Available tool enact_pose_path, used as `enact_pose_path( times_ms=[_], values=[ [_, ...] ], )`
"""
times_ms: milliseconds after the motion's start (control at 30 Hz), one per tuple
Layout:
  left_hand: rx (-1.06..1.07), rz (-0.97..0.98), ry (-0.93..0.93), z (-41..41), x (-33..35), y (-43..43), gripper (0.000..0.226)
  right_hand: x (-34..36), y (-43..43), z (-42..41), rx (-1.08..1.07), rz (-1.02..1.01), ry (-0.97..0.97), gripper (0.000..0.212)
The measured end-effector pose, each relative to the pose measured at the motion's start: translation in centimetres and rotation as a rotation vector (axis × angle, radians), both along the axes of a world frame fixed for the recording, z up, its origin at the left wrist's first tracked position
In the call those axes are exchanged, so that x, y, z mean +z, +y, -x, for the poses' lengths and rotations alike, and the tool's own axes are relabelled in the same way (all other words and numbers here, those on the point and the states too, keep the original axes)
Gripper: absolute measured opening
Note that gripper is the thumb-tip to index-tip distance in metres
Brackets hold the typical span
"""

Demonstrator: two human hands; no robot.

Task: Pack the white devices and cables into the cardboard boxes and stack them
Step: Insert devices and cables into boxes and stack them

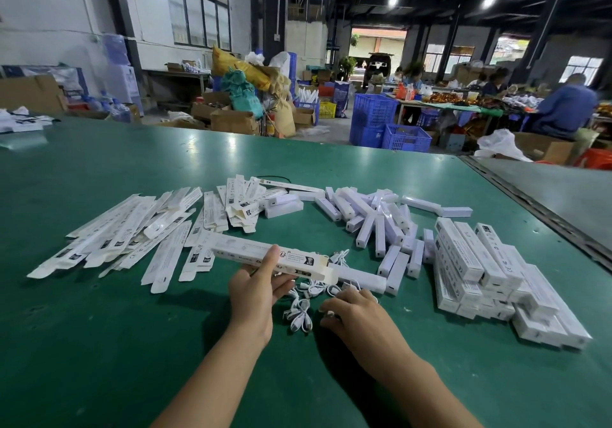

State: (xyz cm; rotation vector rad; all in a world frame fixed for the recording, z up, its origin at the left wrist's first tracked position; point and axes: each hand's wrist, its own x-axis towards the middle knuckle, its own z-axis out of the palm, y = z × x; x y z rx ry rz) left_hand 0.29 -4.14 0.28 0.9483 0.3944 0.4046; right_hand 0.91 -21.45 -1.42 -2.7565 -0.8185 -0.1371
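My left hand grips a long white cardboard box, held level just above the green table. A white device sticks out of the box's open right end. My right hand rests on a loose pile of white cables, fingers curled around one of them. Several flat, unfolded boxes are fanned out at the left. Loose white devices lie heaped in the middle. Packed boxes are stacked at the right.
A seam and metal rail mark the table's right edge, with a grey surface beyond. Blue crates, cardboard cartons and seated people at other tables fill the hall behind. Bare green tabletop lies near me.
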Motion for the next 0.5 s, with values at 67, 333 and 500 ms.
enact_pose_path(
  times_ms=[67,333,500],
  values=[
    [-0.003,-0.001,-0.007,0.04,0.05,0.05,0.01,-0.09,-0.08,-0.06,0.012,0.029,-0.011,0.033],
    [0.0,0.008,-0.002,0.02,0.1,0.01,0.011,-0.6,-0.07,0.13,0.007,0.146,-0.045,0.044],
    [0.0,0.012,0.002,-0.05,-0.04,0.12,0.012,-0.11,-0.22,0.15,-0.009,0.113,-0.029,0.03]
  ],
)
